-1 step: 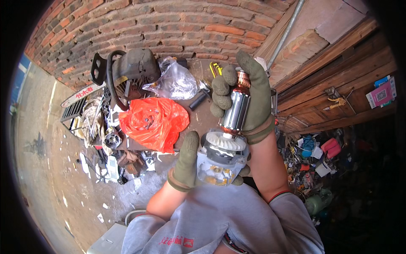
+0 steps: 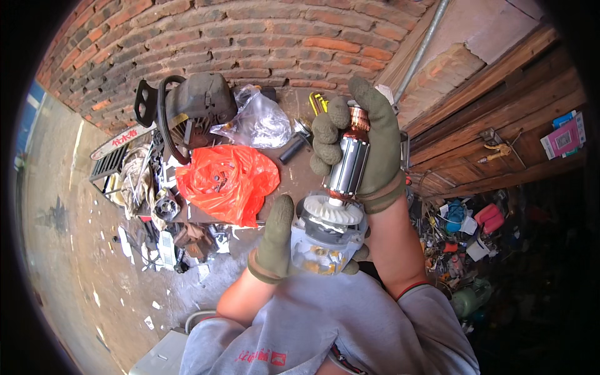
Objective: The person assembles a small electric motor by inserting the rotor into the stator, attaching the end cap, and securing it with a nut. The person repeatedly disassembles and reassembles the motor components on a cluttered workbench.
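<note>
Both my hands wear olive-green gloves. My right hand [image 2: 375, 137] is closed round a motor armature [image 2: 348, 169], with its copper windings and commutator at the upper end. A white fan [image 2: 331, 211] sits at the armature's lower end, at the mouth of a translucent housing [image 2: 319, 255] with yellowish grease inside. My left hand [image 2: 278, 237] holds this housing close to my shirt. Its thumb stands up on the left side and its fingertips show on the right; the rest of the grip is hidden behind the housing.
On the bench ahead lie an orange plastic bag [image 2: 228, 181] with small parts in it, a clear plastic bag [image 2: 256, 122], a black-handled tool [image 2: 295, 147] and a chainsaw [image 2: 200, 100]. A brick wall [image 2: 269, 37] stands behind. Clutter [image 2: 462, 231] covers the floor at right.
</note>
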A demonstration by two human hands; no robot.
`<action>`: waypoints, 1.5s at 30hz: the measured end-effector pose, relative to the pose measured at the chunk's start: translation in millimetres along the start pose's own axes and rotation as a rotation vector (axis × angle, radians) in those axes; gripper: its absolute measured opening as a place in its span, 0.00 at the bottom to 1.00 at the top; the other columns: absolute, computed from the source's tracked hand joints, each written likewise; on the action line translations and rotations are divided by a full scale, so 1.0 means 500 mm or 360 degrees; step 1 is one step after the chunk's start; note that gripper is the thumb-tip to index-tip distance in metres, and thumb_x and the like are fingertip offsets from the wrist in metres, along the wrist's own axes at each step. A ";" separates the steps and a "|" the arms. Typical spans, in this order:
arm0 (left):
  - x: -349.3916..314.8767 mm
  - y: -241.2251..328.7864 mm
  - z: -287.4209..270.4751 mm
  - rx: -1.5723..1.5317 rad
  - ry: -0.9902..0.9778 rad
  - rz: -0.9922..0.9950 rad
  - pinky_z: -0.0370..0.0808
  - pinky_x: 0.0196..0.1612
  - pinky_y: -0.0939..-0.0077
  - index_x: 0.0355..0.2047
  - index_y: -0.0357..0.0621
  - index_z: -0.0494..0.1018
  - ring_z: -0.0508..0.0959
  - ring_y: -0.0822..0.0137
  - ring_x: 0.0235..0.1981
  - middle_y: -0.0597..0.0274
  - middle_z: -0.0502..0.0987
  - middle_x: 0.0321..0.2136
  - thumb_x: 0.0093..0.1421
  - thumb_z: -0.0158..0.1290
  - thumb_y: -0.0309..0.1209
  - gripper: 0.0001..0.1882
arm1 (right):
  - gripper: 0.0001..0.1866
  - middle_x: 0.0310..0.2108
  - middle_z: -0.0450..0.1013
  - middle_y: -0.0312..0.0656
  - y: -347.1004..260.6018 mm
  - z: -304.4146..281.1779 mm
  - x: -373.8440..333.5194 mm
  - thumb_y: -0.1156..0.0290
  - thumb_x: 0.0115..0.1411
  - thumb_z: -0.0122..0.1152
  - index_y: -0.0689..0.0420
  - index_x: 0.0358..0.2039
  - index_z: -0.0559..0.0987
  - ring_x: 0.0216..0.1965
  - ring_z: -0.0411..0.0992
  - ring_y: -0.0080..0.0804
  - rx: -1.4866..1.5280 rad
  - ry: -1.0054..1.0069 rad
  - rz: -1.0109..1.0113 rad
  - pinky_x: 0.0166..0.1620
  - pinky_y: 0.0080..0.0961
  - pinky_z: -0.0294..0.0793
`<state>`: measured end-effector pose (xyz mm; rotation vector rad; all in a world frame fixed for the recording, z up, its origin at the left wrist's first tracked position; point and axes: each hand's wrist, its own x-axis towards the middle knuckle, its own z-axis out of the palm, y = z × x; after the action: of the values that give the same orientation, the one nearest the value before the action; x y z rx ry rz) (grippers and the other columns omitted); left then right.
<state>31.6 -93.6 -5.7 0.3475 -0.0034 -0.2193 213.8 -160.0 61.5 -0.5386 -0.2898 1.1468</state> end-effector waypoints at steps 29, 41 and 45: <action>-0.002 0.003 0.019 0.0323 0.0320 0.0086 0.76 0.60 0.55 0.71 0.39 0.56 0.78 0.54 0.56 0.49 0.72 0.59 0.54 0.52 0.77 0.61 | 0.29 0.26 0.80 0.50 0.006 0.037 -0.025 0.47 0.73 0.48 0.59 0.26 0.79 0.21 0.78 0.35 -0.0489 -0.0190 -0.0208 0.26 0.31 0.80; 0.005 0.003 -0.022 0.0155 0.0162 0.0123 0.73 0.64 0.52 0.70 0.36 0.57 0.76 0.49 0.60 0.44 0.70 0.64 0.53 0.64 0.63 0.57 | 0.25 0.23 0.77 0.46 -0.007 0.019 -0.027 0.48 0.72 0.49 0.55 0.28 0.79 0.17 0.75 0.37 -0.0170 0.0344 -0.0480 0.22 0.38 0.80; 0.018 -0.008 -0.065 -0.0009 0.0054 0.0176 0.71 0.67 0.52 0.69 0.34 0.59 0.75 0.48 0.61 0.43 0.70 0.63 0.53 0.66 0.60 0.55 | 0.23 0.24 0.77 0.45 -0.011 -0.014 -0.025 0.47 0.70 0.54 0.54 0.29 0.80 0.20 0.75 0.32 0.0059 0.0526 -0.0550 0.25 0.35 0.80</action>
<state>40.8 -88.2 -38.1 0.3446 0.0114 -0.1037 216.5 -174.9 59.3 -0.6087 -0.0705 0.7133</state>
